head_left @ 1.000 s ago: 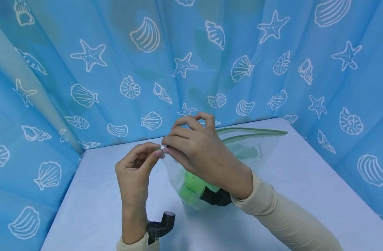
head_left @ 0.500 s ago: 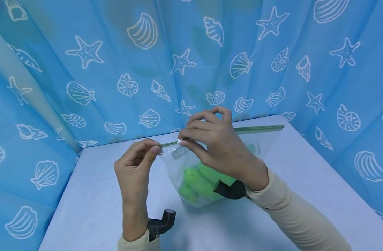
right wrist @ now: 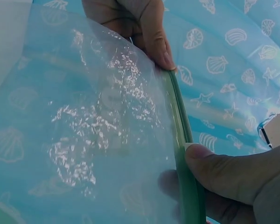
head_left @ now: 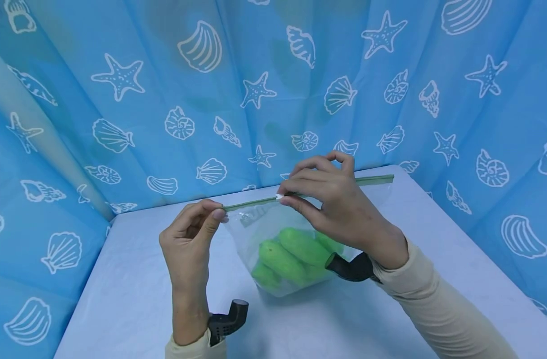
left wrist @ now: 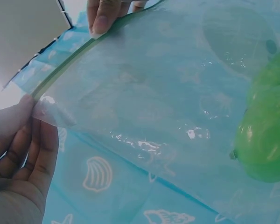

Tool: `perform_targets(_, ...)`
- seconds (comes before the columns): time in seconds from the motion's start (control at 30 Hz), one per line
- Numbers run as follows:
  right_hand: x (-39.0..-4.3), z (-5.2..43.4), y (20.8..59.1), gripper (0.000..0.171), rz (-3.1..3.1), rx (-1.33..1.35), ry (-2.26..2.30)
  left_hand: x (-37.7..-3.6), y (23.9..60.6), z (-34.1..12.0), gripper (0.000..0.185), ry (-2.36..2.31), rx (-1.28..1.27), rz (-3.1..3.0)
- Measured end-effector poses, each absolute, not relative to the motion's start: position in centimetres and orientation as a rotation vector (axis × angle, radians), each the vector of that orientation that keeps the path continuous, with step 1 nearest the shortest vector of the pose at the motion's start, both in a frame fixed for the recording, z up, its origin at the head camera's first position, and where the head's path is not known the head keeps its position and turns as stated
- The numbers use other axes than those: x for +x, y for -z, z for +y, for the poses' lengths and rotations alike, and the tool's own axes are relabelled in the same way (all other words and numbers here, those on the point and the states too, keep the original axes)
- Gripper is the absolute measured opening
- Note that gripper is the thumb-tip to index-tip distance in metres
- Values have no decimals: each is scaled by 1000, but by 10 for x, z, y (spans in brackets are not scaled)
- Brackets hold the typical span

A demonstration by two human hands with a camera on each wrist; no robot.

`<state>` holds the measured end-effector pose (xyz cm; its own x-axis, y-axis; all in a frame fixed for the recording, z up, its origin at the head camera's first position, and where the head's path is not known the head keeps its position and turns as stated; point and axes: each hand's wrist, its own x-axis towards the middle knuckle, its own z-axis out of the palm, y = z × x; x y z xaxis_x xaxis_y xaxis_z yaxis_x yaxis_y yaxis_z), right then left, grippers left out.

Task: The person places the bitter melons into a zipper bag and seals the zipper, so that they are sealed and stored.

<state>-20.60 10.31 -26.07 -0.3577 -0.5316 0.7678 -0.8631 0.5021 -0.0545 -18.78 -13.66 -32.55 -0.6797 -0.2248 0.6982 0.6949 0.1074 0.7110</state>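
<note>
A clear zip bag point(head_left: 273, 227) stands upright on the white table point(head_left: 134, 299), with green cucumber-like pieces point(head_left: 291, 252) inside. Its green zip strip point(head_left: 251, 202) runs along the top edge. My left hand point(head_left: 212, 215) pinches the strip's left corner. My right hand point(head_left: 288, 197) pinches the strip near its middle, thumb and forefinger on either side. In the left wrist view the bag film point(left wrist: 168, 107) fills the frame, with a green piece point(left wrist: 266, 135) at the right. The right wrist view shows the strip point(right wrist: 184, 154) held under my right thumb point(right wrist: 219, 168).
A blue curtain with white shells and starfish point(head_left: 273, 85) encloses the table on three sides. Black wrist camera mounts sit at my left wrist point(head_left: 226, 321) and right wrist point(head_left: 351, 267). The table's right edge point(head_left: 435, 199) runs close to the curtain.
My right hand has slid rightward along the zip strip, away from the left hand, leaving the strip pressed flat behind it. The left hand has kept its pinch at the corner.
</note>
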Motion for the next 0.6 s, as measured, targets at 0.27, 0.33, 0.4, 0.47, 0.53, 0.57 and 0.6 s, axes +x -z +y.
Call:
perform_targets(0.27, -205, 115, 260, 16, -2013, 1144, -603, -187, 325, -137, 15, 1667, -478, -1670)
perform_targets(0.33, -205, 119, 260, 17, -2013, 1139, -603, -187, 325, -138, 15, 1667, -487, -1666)
perform_targets(0.4, -205, 122, 260, 19, -2013, 1132, -609, -187, 325, -138, 15, 1666, -491, -1667)
perform_targets(0.47, -205, 125, 261, 20, -2015, 1126, -618, -187, 325, -139, 15, 1669, -494, -1665)
perform_targets(0.53, -205, 129, 261, 22, -2018, 1121, -630, -187, 325, -139, 15, 1668, -495, -1666)
perform_targets(0.57, -205, 130, 261, 22, -2018, 1119, -635, -186, 325, -139, 15, 1670, -495, -1667)
perform_targets(0.6, -205, 132, 262, 23, -2018, 1116, -641, -186, 325, -139, 15, 1672, -499, -1666)
